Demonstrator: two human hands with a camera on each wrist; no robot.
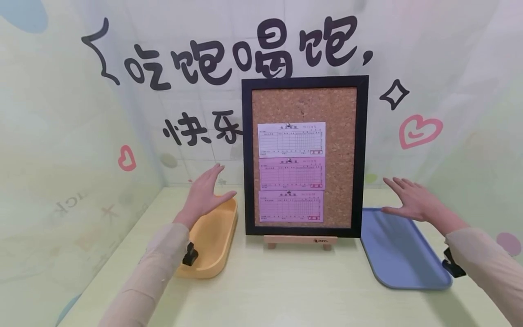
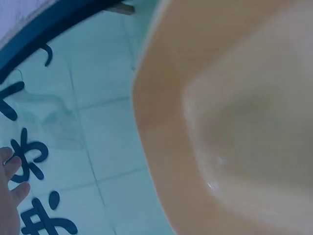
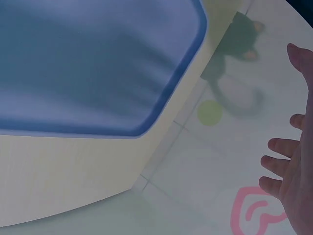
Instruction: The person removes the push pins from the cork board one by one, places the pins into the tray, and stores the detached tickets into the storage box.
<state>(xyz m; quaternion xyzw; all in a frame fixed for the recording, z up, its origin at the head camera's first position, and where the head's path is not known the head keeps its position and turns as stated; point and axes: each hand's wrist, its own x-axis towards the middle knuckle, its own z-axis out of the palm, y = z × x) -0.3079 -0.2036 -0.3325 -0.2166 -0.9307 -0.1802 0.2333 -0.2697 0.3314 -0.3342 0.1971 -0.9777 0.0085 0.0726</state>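
A black-framed cork board [image 1: 341, 136] leans on a small wooden easel [image 1: 300, 239] in the middle of the table. Three printed slips hang from it in a column: a white slip [image 1: 292, 140] on top, then a pink slip [image 1: 292, 175] and another pink slip [image 1: 291, 206], each with a pin at its upper edge. My left hand [image 1: 206, 193] hovers over the yellow tray [image 1: 210, 268], thumb apart from straight fingers, holding nothing. Above the blue tray [image 1: 402, 254], my right hand [image 1: 414, 200] is likewise held up with fingers extended and nothing in it.
The pale table [image 1: 294, 290] meets a wall [image 1: 196, 168] printed with black characters and pink hearts close behind the board. Side walls rise at left and right. The yellow tray is deep; the blue tray is shallow with a low rim.
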